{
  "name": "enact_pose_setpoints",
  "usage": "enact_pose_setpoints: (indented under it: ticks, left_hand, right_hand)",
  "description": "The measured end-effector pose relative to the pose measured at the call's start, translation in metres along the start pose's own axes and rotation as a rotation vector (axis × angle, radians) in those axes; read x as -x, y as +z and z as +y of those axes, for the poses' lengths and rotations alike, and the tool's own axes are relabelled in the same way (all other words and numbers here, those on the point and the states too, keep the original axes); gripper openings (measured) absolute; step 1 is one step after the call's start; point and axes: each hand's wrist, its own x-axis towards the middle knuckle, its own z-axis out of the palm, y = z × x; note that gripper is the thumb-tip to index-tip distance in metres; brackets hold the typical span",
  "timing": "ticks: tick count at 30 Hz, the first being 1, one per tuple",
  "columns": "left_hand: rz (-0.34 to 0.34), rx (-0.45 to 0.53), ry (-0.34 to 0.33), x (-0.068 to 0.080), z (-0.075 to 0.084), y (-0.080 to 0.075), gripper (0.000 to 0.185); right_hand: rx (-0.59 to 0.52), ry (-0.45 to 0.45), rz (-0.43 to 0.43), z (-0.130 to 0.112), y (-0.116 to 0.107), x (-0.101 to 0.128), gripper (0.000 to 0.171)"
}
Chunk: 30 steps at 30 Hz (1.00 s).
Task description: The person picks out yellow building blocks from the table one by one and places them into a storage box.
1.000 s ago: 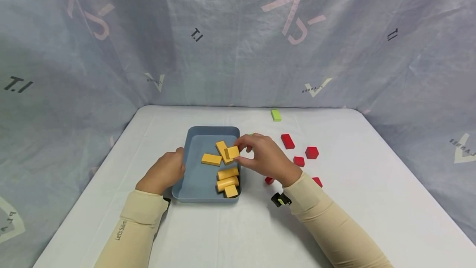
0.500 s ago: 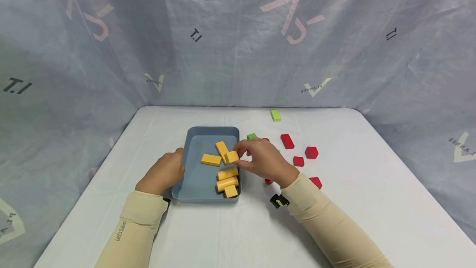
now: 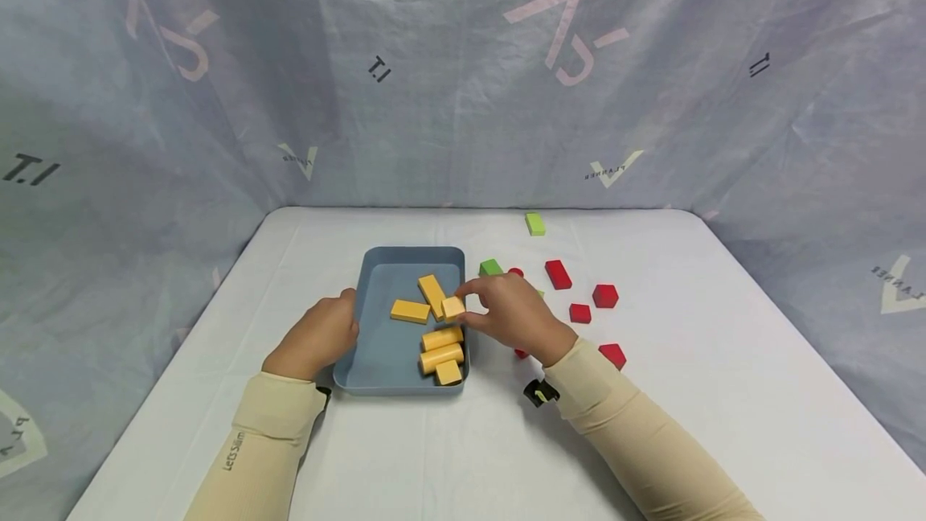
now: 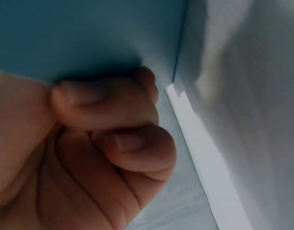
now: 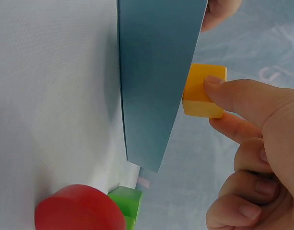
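Observation:
A blue-grey tray (image 3: 387, 352) stands on the table, holding yellow blocks: two flat rectangular blocks (image 3: 410, 311), two cylinders (image 3: 442, 358) and a cube (image 3: 448, 373). At its left side my left hand (image 3: 321, 336) grips the wall, and the left wrist view shows curled fingers (image 4: 108, 103) against the blue side. Over the tray's right rim, my right hand (image 3: 517, 313) pinches another yellow cube (image 5: 204, 91) between thumb and forefinger. That cube overlaps the end of the slanted flat block in the head view.
Right of the tray lie several red blocks (image 3: 605, 296), among them a red rectangular block (image 3: 559, 274). A green block (image 3: 490, 268) is near the tray's far right corner, a light green one (image 3: 535, 223) at the table's back edge. Grey cloth (image 3: 448, 103) hangs behind.
My right hand has lowered slightly with the yellow cube, uncovering more of the green block behind it. The left hand has stayed on the tray's wall.

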Motion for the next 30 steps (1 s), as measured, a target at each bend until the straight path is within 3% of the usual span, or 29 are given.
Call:
enact_pose_setpoints:
  ticks: [30]
  left_hand:
    - [0.013,-0.004,0.012,-0.001,-0.003,0.003,0.041]
  right_hand:
    - [0.109,-0.001,-0.050,0.005,0.015,-0.004,0.039]
